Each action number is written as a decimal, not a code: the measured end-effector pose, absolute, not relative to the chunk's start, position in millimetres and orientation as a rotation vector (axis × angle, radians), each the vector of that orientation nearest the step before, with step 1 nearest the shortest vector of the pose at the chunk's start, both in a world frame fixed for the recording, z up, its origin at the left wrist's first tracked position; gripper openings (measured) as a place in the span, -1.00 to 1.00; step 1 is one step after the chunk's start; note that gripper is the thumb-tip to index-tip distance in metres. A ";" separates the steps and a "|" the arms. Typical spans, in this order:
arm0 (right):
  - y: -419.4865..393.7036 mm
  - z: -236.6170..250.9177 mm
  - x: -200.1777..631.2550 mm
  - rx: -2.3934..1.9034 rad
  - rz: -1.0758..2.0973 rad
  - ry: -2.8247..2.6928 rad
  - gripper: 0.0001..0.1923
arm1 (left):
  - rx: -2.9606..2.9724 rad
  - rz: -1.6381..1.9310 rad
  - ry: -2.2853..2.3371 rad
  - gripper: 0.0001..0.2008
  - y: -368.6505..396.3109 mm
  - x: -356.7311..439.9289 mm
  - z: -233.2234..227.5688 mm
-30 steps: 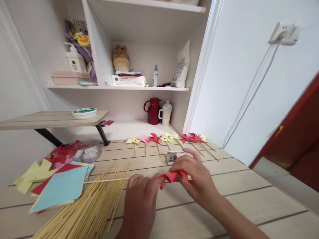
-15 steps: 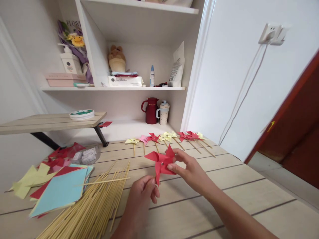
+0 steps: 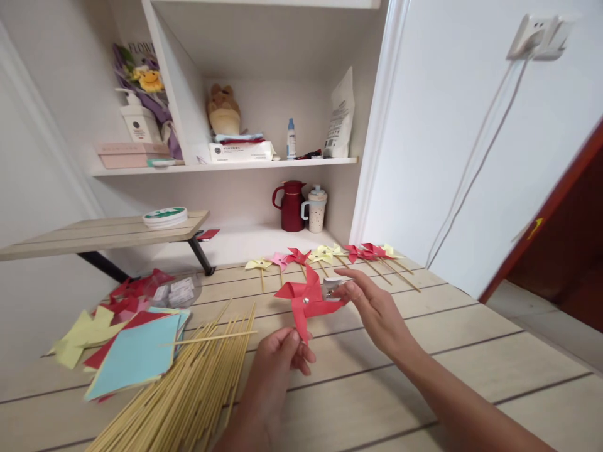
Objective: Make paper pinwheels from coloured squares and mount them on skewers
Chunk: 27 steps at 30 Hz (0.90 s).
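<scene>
A red paper pinwheel (image 3: 306,301) with a silver pin at its centre stands upright above the wooden table (image 3: 471,351). My left hand (image 3: 277,364) pinches its stick just below the wheel. My right hand (image 3: 377,311) is beside it on the right, fingertips touching the tip of the right blade. A small metal box (image 3: 332,289) lies on the table just behind that blade. Finished pinwheels (image 3: 330,254) in yellow, pink and red lie in a row at the table's far edge.
A heap of bamboo sticks (image 3: 188,389) lies at the front left, next to blue, red and yellow paper squares (image 3: 132,355). A low wooden shelf (image 3: 103,229) stands at the left. A red jug (image 3: 292,207) and a cup (image 3: 316,210) stand under the wall shelves.
The red pinwheel was lifted off the table and turned upright to face me. My right hand moved from gripping its centre out to the right blade's tip.
</scene>
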State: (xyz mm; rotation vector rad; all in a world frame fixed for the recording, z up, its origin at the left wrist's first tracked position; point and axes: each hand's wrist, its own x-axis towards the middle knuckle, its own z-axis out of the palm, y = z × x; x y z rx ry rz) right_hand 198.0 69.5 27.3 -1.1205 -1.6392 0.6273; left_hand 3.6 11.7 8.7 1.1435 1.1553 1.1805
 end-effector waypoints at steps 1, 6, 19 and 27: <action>69.6 26.8 197.7 -1.120 0.626 -1.643 -0.53 | 1.132 1.182 1.153 -0.68 11.8 3.6 7.4; 71.6 23.7 197.8 -1.119 0.621 -1.646 -0.54 | 1.130 1.196 1.151 -0.68 14.3 1.2 0.9; 75.4 21.1 197.2 -1.037 0.711 -1.543 -0.59 | 1.416 1.223 1.464 -0.69 13.6 -2.1 4.9; 69.2 23.8 189.0 -0.980 1.103 -1.469 -0.56 | 0.885 1.363 1.121 -0.71 22.3 -6.3 -2.7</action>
